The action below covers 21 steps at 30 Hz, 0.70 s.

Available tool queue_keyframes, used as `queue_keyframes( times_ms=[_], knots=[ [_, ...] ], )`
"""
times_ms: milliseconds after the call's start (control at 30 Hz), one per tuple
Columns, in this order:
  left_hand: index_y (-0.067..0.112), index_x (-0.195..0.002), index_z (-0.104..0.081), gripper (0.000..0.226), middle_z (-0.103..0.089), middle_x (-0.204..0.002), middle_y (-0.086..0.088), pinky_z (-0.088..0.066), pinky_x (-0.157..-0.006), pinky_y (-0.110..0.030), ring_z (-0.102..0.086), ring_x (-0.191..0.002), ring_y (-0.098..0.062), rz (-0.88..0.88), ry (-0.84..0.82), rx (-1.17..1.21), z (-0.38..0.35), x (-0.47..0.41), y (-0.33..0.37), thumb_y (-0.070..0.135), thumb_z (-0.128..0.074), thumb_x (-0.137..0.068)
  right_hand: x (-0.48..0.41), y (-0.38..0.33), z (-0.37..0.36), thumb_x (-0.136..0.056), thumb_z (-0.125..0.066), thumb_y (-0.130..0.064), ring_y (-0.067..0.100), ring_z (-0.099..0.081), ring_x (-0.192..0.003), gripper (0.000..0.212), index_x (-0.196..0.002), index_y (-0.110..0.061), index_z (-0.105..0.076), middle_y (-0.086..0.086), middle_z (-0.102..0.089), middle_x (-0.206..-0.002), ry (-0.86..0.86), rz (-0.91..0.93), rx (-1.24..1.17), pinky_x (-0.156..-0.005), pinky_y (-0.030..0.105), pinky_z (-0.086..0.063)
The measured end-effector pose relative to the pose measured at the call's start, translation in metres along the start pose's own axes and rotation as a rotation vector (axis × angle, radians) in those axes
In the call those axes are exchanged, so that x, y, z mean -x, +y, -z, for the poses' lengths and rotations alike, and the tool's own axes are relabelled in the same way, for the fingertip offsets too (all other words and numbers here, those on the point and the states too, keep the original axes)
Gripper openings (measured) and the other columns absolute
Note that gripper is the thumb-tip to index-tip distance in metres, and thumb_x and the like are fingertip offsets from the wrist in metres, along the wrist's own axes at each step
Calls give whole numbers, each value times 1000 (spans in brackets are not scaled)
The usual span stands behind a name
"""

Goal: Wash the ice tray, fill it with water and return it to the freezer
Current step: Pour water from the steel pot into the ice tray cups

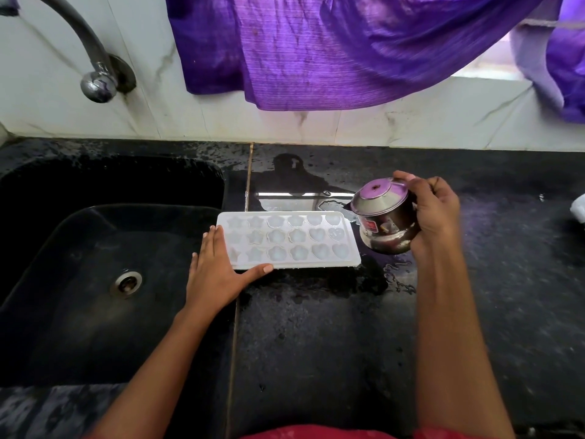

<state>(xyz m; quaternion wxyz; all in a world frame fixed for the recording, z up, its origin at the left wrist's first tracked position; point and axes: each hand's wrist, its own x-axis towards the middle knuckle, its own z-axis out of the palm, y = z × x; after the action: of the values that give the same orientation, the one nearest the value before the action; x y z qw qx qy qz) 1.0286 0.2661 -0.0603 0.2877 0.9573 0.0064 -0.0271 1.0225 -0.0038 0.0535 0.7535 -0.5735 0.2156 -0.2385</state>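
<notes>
Ice tray [288, 240] on wet counter [316, 343], right of sink [79, 236]. Your left hand [215, 270], fingers straight, braces its left end. Your right hand [433, 213] grips tilted steel pot [383, 223] at its right end; red label [371, 227] unreadable.

The ice tray [291, 239] is a white plastic rectangle with eighteen moulded cavities in three rows of six: stars in the two left columns, flowers in the two middle columns, hearts in the two right columns. It lies flat, cavities upward, on the wet black countertop [316, 327], long sides parallel to the wall. Its left short end reaches the right rim of the sink [95, 248]. The cavities look glossy; whether they hold water cannot be told. The left hand [215, 267] lies flat against the left end, thumb along the near edge. A tilted steel pot [383, 217], gripped by the right hand [433, 213], is just beside the far right corner
</notes>
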Motion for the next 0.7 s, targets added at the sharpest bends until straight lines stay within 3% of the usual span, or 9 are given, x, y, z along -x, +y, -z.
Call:
queue_keyframes(
  times_ms=[300,467,700],
  knots=[
    [15,-150,6,127,6,-159,0,0,-117,-39,7,-146,-14,-8,2,35,0,1,1,79,-50,-56,3,4,-13,-87,-59,-8,11,-67,-76,29,-67,-19,-41,0,-71,-96,-66,25,83,-54,22,-51],
    [15,-150,5,124,6,-159,0,1,-117,-39,7,-146,-14,-9,12,39,0,2,1,75,-56,-60,6,5,-18,-86,-58,-7,21,-65,-91,28,-66,-20,-43,5,-71,-104,-73,45,130,-71,32,-53],
    [15,-150,5,124,5,-159,0,0,-117,-39,6,-146,-14,-9,14,39,-1,1,1,74,-57,-61,6,5,-20,-88,-57,-7,21,-65,-93,27,-68,-20,-44,4,-70,-105,-70,62,173,-74,32,-54]
  ],
)
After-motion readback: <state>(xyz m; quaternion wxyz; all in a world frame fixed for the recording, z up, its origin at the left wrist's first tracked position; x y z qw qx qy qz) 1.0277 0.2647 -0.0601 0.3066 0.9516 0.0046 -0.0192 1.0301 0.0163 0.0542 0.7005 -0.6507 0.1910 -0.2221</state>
